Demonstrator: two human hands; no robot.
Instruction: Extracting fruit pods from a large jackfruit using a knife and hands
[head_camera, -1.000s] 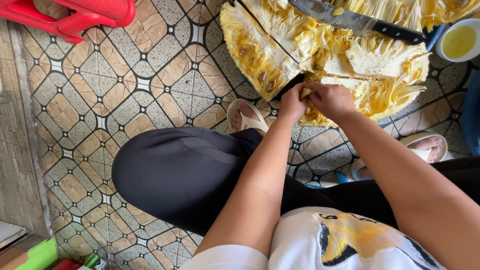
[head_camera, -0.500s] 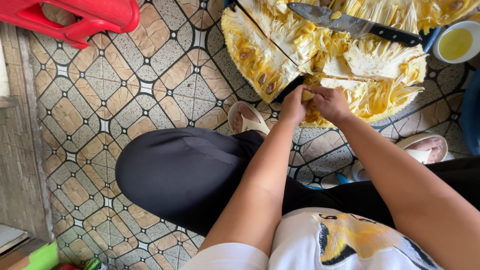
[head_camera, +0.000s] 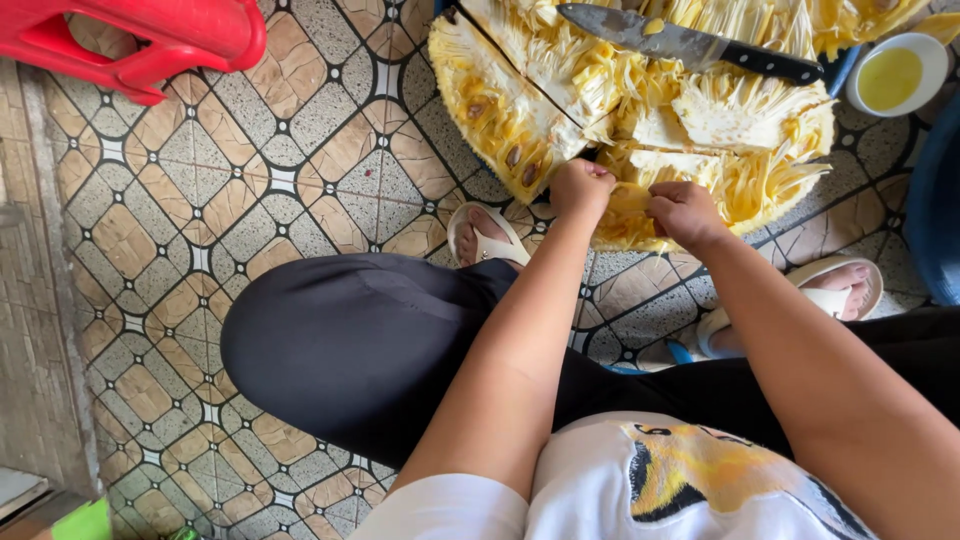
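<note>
Left hand (head_camera: 583, 187) and right hand (head_camera: 682, 211) both clenched on a jackfruit pod (head_camera: 628, 199) — fingertips hidden, pod seemingly half-buried.

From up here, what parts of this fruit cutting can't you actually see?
Head view only:
- Piece between left hand and right hand: mostly covered by fingers.
- Jackfruit: cut off by top edge.
- Knife: handle end hidden behind fruit.
- Bowl: partly cropped.
</note>
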